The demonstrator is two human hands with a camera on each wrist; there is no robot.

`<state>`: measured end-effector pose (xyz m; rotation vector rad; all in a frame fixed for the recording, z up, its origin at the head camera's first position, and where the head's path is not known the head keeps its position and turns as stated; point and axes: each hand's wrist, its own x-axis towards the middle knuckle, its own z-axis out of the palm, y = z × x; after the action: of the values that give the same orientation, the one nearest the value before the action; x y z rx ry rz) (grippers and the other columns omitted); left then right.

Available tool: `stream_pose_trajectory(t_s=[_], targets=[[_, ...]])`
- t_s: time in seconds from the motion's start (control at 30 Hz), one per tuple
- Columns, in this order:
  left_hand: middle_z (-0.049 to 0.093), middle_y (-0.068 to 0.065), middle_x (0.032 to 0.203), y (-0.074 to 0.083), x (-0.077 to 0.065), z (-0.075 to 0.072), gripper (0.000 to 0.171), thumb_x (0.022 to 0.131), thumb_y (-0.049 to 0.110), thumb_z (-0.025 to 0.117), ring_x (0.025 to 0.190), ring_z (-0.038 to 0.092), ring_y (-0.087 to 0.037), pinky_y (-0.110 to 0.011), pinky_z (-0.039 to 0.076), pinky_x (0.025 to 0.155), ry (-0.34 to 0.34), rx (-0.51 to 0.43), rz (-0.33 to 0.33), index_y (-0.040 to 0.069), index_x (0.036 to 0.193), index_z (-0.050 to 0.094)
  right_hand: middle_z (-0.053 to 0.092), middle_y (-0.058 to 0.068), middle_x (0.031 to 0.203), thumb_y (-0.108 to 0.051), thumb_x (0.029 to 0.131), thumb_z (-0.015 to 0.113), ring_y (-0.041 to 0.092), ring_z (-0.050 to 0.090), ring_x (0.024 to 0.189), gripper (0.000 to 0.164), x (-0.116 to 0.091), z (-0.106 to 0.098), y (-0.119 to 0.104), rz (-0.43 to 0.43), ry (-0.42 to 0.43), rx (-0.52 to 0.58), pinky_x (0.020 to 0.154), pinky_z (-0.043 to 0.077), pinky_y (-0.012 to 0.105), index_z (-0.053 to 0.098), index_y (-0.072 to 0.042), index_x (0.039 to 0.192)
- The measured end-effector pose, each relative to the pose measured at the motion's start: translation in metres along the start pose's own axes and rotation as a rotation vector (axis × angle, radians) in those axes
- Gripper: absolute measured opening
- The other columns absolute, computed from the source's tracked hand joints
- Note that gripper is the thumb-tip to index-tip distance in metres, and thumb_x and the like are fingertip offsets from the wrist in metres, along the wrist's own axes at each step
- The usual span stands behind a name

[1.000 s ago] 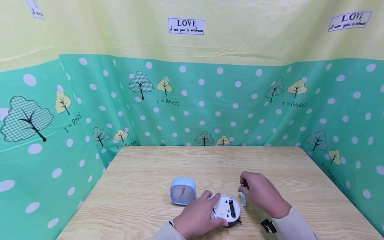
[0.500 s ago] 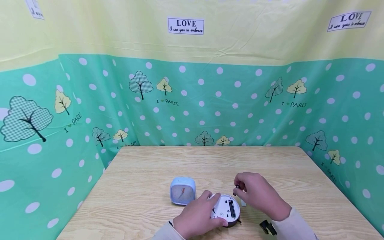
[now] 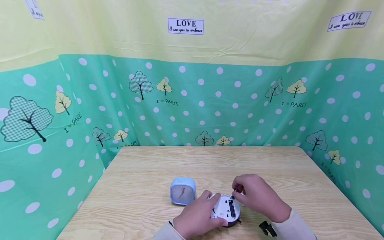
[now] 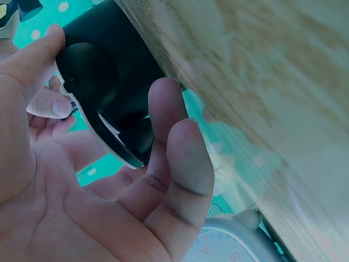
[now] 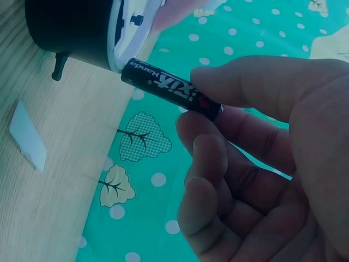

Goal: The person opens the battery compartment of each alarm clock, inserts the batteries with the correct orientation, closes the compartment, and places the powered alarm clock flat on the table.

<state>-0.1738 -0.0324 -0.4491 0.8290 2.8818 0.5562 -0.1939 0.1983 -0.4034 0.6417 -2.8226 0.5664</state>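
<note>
A round clock (image 3: 222, 207) with a white back and a black body (image 4: 109, 71) lies back side up on the table. Its narrow battery slot (image 3: 232, 209) is uncovered. My left hand (image 3: 199, 215) grips the clock by its rim, thumb on the near side and fingers on the far side. Between thumb and fingers, my right hand (image 3: 258, 196) pinches a black battery (image 5: 163, 86). The battery's free end is right by the clock's rim, at the far end of the slot; whether they touch I cannot tell. A small white cover (image 5: 28, 137) lies on the table, mostly hidden by my right hand in the head view.
Left of the round clock stands a light blue square alarm clock (image 3: 182, 191). A black strap-like item (image 3: 267, 229) shows beside the right sleeve. The wooden table (image 3: 144, 173) is enclosed by a green and yellow curtain (image 3: 186, 100).
My right hand has moved left with the battery, from above the white cover to the edge of the round clock. The left hand and the clock stay in place.
</note>
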Motion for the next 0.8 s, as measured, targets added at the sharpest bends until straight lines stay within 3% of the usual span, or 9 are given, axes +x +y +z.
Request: stream_pose_trajectory(t_s=[0.8], targets=[[0.056, 0.000, 0.138, -0.0006, 0.0033, 0.0023, 0.090, 0.082, 0.076, 0.068, 0.082, 0.057, -0.008, -0.031, 0.055, 0.074, -0.034, -0.010, -0.022, 0.027, 0.155, 0.048, 0.058, -0.021, 0.071, -0.020, 0.084, 0.083, 0.002, 0.055, 0.065, 0.013, -0.0014, -0.0021, -0.0071, -0.043, -0.045, 0.015, 0.060, 0.047, 0.019, 0.071, -0.025, 0.082]])
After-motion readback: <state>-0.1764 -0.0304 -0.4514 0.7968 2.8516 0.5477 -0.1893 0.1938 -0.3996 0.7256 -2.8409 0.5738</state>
